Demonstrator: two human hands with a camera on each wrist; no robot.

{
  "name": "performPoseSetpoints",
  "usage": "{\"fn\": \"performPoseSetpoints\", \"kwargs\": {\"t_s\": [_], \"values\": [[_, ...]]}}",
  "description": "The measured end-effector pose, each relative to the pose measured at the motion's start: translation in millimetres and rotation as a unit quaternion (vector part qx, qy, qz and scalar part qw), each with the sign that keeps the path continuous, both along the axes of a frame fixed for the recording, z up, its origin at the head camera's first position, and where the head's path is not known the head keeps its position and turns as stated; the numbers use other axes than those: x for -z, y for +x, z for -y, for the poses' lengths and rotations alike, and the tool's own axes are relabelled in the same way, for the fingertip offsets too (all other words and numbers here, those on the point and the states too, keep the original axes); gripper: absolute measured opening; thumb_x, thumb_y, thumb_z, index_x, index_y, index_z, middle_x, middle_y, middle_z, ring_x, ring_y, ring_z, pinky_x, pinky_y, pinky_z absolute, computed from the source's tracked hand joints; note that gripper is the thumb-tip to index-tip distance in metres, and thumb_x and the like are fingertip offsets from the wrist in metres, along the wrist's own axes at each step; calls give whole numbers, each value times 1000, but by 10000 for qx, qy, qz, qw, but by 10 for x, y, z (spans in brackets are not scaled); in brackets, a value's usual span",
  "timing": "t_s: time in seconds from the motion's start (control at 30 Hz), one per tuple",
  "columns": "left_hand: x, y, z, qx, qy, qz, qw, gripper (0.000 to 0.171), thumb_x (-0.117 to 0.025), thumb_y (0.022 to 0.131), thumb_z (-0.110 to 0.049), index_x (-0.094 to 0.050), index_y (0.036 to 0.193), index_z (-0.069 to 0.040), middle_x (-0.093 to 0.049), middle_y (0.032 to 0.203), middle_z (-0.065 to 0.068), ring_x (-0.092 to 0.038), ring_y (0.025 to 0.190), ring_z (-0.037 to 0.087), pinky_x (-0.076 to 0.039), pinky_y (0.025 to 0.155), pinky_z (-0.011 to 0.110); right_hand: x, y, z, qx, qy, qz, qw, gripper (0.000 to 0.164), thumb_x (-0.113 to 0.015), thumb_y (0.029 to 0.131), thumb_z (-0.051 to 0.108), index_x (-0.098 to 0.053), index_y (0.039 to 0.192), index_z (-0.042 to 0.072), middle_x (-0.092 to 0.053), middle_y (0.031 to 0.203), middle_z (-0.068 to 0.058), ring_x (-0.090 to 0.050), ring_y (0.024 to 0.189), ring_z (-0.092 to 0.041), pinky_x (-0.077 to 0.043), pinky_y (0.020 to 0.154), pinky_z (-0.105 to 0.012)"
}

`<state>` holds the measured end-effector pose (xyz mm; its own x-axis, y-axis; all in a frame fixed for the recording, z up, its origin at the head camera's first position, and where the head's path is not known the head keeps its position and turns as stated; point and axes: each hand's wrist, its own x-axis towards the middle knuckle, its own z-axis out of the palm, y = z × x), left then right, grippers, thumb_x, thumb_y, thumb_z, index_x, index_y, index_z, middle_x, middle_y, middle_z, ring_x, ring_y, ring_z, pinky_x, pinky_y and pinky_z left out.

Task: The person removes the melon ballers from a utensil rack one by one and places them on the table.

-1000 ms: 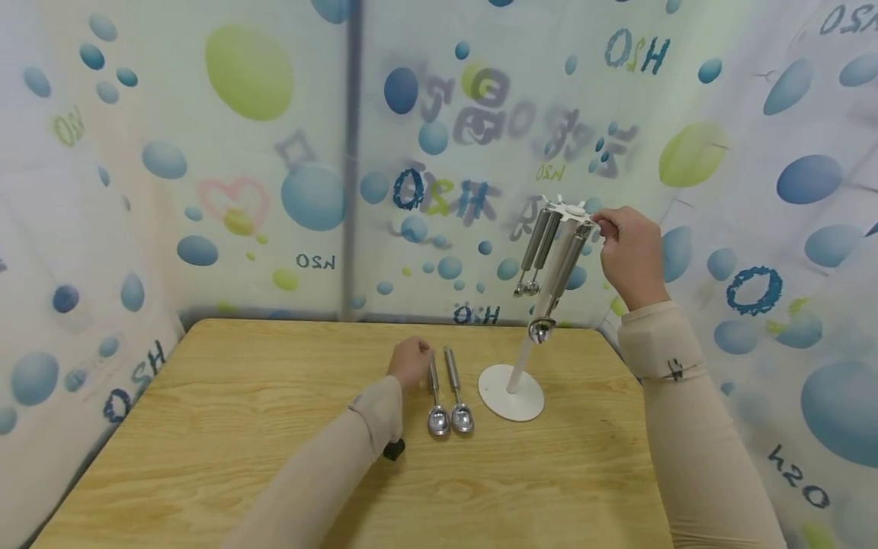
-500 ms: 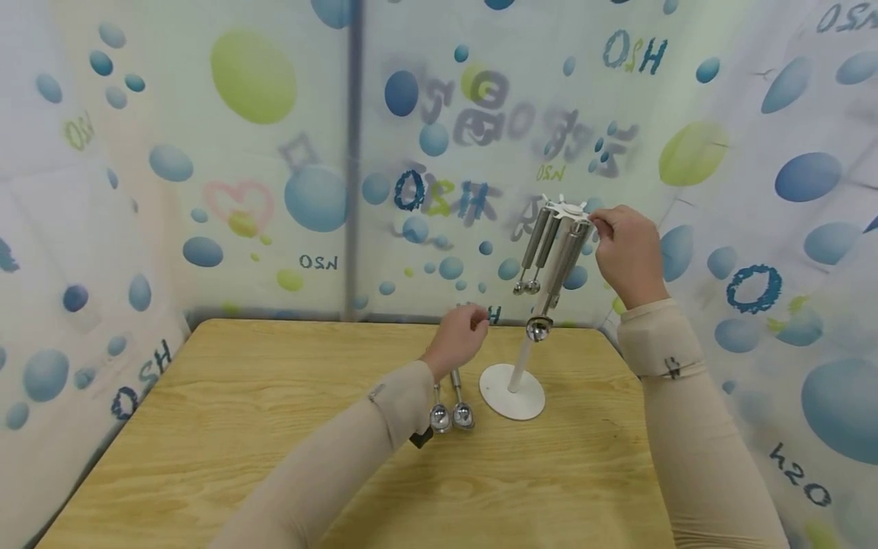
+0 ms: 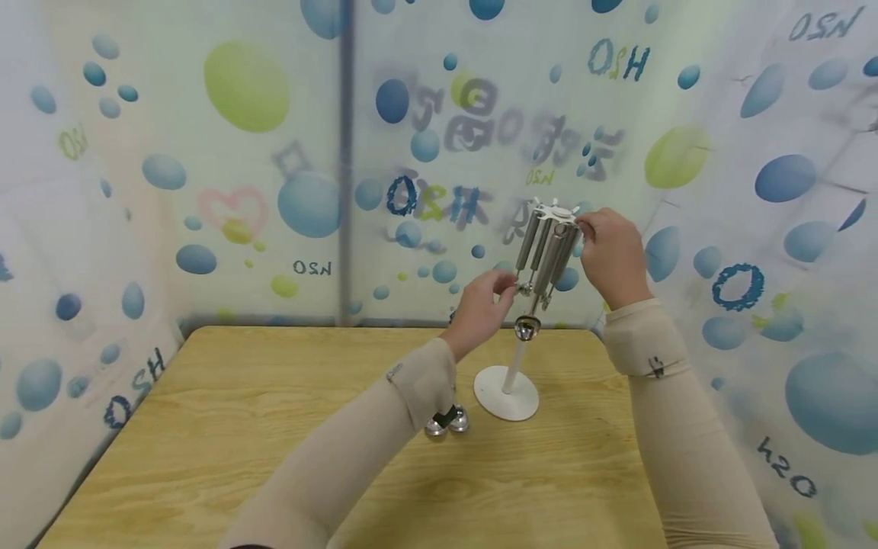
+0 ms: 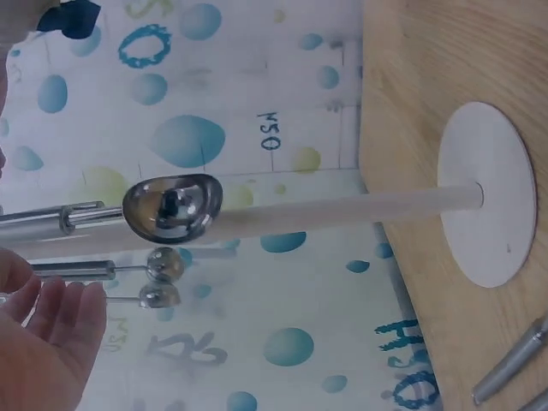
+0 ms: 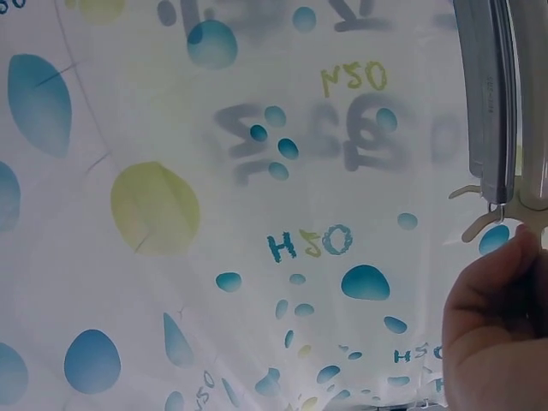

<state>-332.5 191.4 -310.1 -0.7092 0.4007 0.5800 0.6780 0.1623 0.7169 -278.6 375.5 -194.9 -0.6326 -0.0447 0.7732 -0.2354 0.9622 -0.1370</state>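
Wooden tabletop (image 3: 295, 396): two steel scoops (image 3: 460, 420) lie unhung below half-curled left hand (image 3: 478, 309) — hold unclear; right hand (image 3: 613, 255) pinches tall white rack (image 3: 488, 393), steel utensils (image 3: 559, 258) hung beside.

Back curtain (image 3: 377, 305): blue-and-green "H2O" (image 3: 434, 203), letters reversed; small dark "h2O" (image 3: 312, 268); pink heart outline (image 3: 233, 207); grey characters (image 3: 473, 131), unreadable.
Right curtain (image 3: 847, 320): slanting dark "h2O".
Right sleeve (image 3: 693, 450): small dark mark (image 3: 656, 367), unreadable.
Steel handle (image 5: 489, 94): faint marking, too small to read.

Booth; printed curtains (image 3: 309, 137), wooden table (image 3: 535, 473)
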Motion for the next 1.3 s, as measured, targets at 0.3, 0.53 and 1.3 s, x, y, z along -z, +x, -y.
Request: {"fn": "performPoseSetpoints", "kwargs": {"t_s": [0.3,0.53,1.3], "values": [[-208,-23,-192,266,296,322,9987,34,-57,105,-16,-57,136,-1,-63,127,14,-62,112,22,-53,92,32,2,-7,49,109,131,-69,9998,21,-53,103,-3,-70,110,-12,-67,99,-28,-65,92,-45,-53,86,-57],[-226,-64,-267,364,357,641,9966,40,-61,104,-25,-55,140,-8,-65,126,7,-62,114,20,-53,93,34,36,-48,64,113,165,-134,9997,20,-54,103,-2,-71,108,-11,-66,94,-26,-65,88,-44,-54,82,-55],[-311,25,-356,657,630,721,9932,42,-66,101,-22,-57,141,-11,-71,116,9,-69,100,16,-57,81,27,38,-40,40,137,135,-224,9996,21,-52,102,-5,-70,108,-12,-66,94,-27,-64,88,-45,-54,82,-56]]}}
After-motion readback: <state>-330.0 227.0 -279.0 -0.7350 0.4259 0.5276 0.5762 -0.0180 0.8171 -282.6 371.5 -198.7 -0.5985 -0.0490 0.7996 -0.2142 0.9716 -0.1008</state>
